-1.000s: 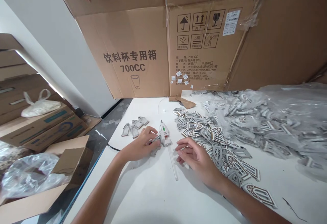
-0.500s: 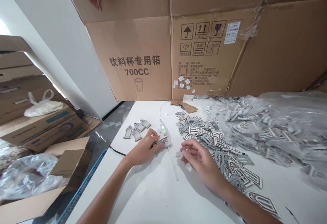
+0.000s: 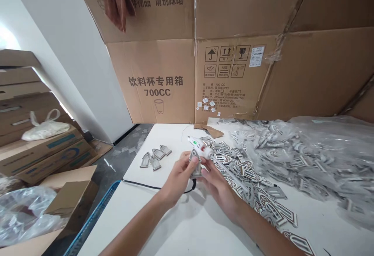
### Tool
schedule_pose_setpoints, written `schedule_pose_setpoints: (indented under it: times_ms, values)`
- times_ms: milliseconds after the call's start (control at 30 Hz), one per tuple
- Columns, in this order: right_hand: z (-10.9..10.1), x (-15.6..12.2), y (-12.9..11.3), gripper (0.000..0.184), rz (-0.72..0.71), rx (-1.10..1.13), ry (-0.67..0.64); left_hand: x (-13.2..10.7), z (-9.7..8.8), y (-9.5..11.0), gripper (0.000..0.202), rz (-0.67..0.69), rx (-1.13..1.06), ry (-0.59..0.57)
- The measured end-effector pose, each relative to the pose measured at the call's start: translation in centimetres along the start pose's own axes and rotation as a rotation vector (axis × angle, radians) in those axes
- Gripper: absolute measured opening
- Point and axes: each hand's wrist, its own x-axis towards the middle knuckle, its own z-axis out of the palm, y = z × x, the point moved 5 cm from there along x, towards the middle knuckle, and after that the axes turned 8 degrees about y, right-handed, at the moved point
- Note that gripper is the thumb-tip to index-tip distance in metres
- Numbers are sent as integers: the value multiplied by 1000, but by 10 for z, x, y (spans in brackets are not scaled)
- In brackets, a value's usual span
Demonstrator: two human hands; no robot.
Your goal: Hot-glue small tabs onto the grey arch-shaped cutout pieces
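My left hand [image 3: 178, 178] pinches a small grey arch-shaped piece [image 3: 195, 168] with a hole at its pointed top, held upright above the table. Close against it, my right hand [image 3: 219, 186] is closed around a white hot glue gun [image 3: 201, 147], whose handle is mostly hidden behind the fingers and the piece. The gun's nozzle points to the far left, and a green light shows on its side. Out of its rear runs a clear glue stick [image 3: 229, 175]. A black cord [image 3: 146, 186] emerges below my hands and crosses the white table.
Several grey arch pieces [image 3: 158, 154] lie at the left of the table. On the right spreads a heap of patterned pieces [image 3: 263, 197], beside many plastic-wrapped ones [image 3: 309, 162]. Cardboard boxes [image 3: 157, 61] stand behind; a brown glove [image 3: 115, 4] hangs there. A blue crate [image 3: 93, 217] sits at left.
My right hand has moved left and taken hold of the glue gun, which is now lifted off the table. My left hand has raised the grey piece upright beside it. The view has tilted up.
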Motion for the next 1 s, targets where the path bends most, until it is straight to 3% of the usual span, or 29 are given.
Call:
schedule_pose_setpoints:
  times_ms: [100, 200, 367, 533, 733, 900, 1000]
  values:
    - [4, -4, 7, 52, 97, 137, 58, -2, 13, 3, 41, 51, 131, -98]
    - [5, -8, 5, 54, 51, 196, 66, -1, 9, 13, 39, 115, 282, -145]
    - [5, -9, 6, 61, 19, 178, 125, 14, -22, 17, 43, 86, 264, 14]
    - [-1, -15, 21, 46, 80, 190, 169, 23, -46, -14, 49, -110, 50, 248]
    - [-1, -19, 22, 40, 31, -66, 221, 17, -45, -20, 40, -123, 159, 206]
    - [-3, -18, 28, 56, 123, -116, 306, 15, -43, -17, 33, -102, 218, 174]
    - [-4, -20, 29, 59, 93, -180, 305, 15, -42, -18, 35, -110, 151, 182]
